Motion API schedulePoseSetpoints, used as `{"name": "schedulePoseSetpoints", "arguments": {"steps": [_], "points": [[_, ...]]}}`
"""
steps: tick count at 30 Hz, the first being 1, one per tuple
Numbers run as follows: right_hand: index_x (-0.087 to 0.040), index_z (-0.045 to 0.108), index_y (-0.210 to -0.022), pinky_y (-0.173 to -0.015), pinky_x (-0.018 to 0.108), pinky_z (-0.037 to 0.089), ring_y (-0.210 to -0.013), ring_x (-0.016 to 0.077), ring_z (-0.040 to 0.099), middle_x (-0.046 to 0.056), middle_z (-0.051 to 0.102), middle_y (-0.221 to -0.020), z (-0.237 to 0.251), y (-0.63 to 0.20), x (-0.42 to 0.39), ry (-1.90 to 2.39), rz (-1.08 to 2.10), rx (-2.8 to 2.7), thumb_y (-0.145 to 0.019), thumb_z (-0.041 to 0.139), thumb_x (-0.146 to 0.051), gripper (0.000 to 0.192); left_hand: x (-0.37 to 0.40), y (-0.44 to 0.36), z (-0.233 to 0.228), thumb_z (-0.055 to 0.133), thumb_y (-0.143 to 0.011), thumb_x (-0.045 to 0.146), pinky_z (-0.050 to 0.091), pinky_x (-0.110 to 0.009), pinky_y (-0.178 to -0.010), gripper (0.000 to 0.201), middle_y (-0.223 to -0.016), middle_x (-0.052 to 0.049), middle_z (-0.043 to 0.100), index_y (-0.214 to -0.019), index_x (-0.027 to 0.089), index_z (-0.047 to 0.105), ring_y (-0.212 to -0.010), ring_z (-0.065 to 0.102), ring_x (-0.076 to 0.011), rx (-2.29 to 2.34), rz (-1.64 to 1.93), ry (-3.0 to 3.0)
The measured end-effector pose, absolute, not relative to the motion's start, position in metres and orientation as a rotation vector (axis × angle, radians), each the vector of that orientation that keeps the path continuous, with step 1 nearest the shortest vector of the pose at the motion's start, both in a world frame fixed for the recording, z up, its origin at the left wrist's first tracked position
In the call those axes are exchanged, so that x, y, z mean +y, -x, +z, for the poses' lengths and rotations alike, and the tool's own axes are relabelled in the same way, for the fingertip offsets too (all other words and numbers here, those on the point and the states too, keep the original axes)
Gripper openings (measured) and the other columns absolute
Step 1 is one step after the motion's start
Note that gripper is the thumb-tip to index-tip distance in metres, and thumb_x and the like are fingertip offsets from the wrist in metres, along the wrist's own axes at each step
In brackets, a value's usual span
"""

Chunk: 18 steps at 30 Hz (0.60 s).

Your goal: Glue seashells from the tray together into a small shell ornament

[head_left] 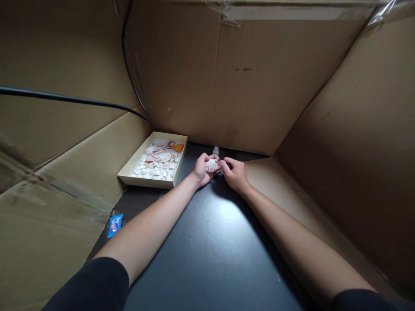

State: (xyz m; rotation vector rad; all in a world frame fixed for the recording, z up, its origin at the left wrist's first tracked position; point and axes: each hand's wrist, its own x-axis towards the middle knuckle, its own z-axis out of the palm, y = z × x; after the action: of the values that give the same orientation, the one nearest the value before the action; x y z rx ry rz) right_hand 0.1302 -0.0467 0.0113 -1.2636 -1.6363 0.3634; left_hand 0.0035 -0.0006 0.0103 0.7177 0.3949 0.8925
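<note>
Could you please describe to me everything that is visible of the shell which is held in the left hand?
The shell is fan-shaped and ribbed, white with reddish-brown streaks. It looks hard, like natural seashell; no crack can be made out at this size. The left hand holds it above the dark table with thumb and fingers, its streaked face turned toward the camera. The right hand is close beside it, on its right; any contact there is unclear.

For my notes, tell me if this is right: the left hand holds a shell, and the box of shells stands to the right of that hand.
The side is wrong: in the head view, the left hand holds a shell, but the box of shells stands to that hand's left.
</note>
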Motion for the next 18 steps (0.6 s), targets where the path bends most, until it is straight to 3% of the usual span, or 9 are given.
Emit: {"name": "schedulePoseSetpoints", "arguments": {"steps": [5,10,18], "points": [[-0.018,0.044,-0.065,-0.057,0.022,0.031,-0.057,0.0089,0.040,-0.003,0.046,-0.059,0.0118,-0.1304,-0.0470,1.203,0.372,-1.554,-0.088,0.045,-0.042,0.034,-0.0008,-0.0038,0.0104,0.037,-0.071,0.023,0.042,-0.025,-0.047,0.017,-0.060,-0.005,0.045,-0.061,0.015,0.048,-0.050,0.047,-0.0141,0.362,0.896,-0.740],[-0.017,0.044,-0.056,-0.054,0.023,0.027,-0.053,0.0084,0.037,-0.003,0.040,-0.052,0.0111,-0.1298,-0.0470,1.283,0.380,-1.642,-0.087,0.048,-0.042,0.040,-0.0021,-0.0037,0.0133,0.036,-0.071,0.020,0.040,-0.023,-0.045,0.017,-0.057,-0.004,0.044,-0.061,0.015,0.047,-0.048,0.046,-0.0133,0.438,0.895,-0.683],[-0.018,0.047,-0.063,-0.056,0.022,0.030,-0.055,0.0090,0.041,-0.003,0.047,-0.057,0.0111,-0.1293,-0.0467,1.313,0.359,-1.602,-0.088,0.046,-0.046,0.038,-0.0010,-0.0040,0.0114,0.037,-0.071,0.020,0.041,-0.024,-0.045,0.015,-0.060,-0.005,0.048,-0.063,0.015,0.049,-0.050,0.048,-0.0139,0.427,0.913,-0.694]]}}
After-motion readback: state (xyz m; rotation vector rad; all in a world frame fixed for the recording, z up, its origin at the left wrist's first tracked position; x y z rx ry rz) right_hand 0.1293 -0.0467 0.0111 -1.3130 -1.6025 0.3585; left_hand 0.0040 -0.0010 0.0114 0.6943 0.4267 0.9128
